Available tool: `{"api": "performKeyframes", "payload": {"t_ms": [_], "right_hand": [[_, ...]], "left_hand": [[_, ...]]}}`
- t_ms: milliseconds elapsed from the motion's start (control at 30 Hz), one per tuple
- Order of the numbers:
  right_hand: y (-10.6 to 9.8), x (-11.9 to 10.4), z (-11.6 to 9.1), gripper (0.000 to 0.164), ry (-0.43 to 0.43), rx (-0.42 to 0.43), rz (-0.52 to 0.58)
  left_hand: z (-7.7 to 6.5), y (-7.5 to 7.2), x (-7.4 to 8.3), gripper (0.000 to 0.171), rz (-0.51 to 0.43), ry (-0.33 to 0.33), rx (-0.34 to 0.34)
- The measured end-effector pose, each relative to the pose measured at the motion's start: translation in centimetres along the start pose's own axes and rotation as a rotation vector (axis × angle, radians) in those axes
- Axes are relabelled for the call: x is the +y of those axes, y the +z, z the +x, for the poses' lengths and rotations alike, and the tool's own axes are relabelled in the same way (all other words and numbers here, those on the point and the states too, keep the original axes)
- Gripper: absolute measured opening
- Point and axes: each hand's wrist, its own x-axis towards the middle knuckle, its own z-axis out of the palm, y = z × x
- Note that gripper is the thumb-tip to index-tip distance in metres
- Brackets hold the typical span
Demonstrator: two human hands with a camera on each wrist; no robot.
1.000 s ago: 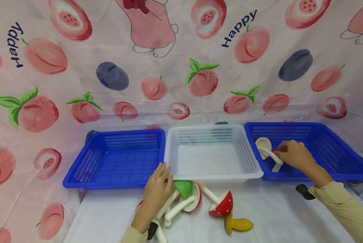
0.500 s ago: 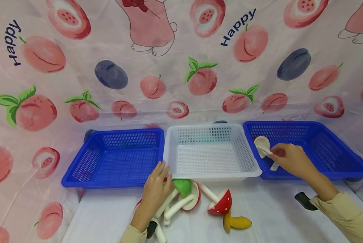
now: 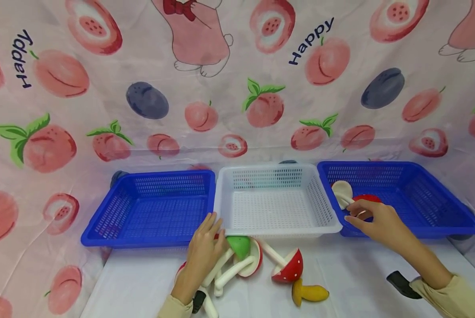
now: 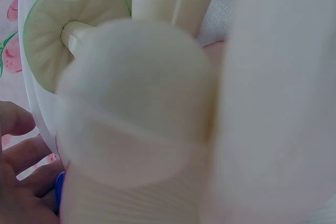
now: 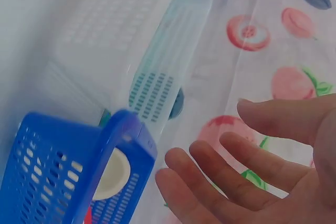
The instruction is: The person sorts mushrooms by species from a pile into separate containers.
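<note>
My right hand (image 3: 374,221) hovers at the front left of the right blue basket (image 3: 432,194), thumb and fingers parted with nothing between them. In that basket lie a toy mushroom (image 3: 342,189) showing its pale underside and a red mushroom cap (image 3: 368,198), partly behind my fingers. My left hand (image 3: 205,247) lies by the front rim of the white basket (image 3: 269,207), over a pile of toy mushrooms, fingers extended. Beside it are a green-capped mushroom (image 3: 239,245) and a red-rimmed one (image 3: 256,258). Blurred pale mushroom parts fill most of the left wrist view.
Another blue basket (image 3: 161,212) stands at the left, its side against the white one. On the white table (image 3: 352,282), a red mushroom with white dots (image 3: 290,268) and a yellow mushroom (image 3: 310,292) lie in front of the white basket. A fruit-print cloth (image 3: 237,88) hangs behind.
My right hand has let go of the mushroom in the right basket and drawn slightly back toward the front, its fingers spreading. The red cap now shows behind it. My left hand has stayed put.
</note>
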Motion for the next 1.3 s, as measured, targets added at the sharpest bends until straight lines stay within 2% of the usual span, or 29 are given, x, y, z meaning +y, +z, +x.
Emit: {"api": "performKeyframes", "payload": {"t_ms": [200, 533, 767, 1000, 1300], "right_hand": [[0.8, -0.9, -1.0, 0.03, -0.013, -0.04, 0.065], [2.0, -2.2, -2.3, 0.045, 0.036, -0.077, 0.108], [3.4, -3.0, -3.2, 0.047, 0.059, -0.107, 0.178], [5.1, -3.4, -3.3, 0.053, 0.142, -0.165, 0.234], [6.9, -3.9, -3.6, 0.057, 0.221, -0.206, 0.282]], "left_hand": [[0.0, 0.0, 0.0, 0.031, -0.003, -0.003, -0.002], [0.0, 0.3, -0.1, 0.029, 0.007, 0.031, 0.056], [0.0, 0.1, -0.1, 0.03, 0.002, -0.001, 0.02], [0.0, -0.1, 0.0, 0.031, -0.002, -0.015, 0.003], [0.0, 0.0, -0.1, 0.03, -0.007, -0.002, 0.017]]}}
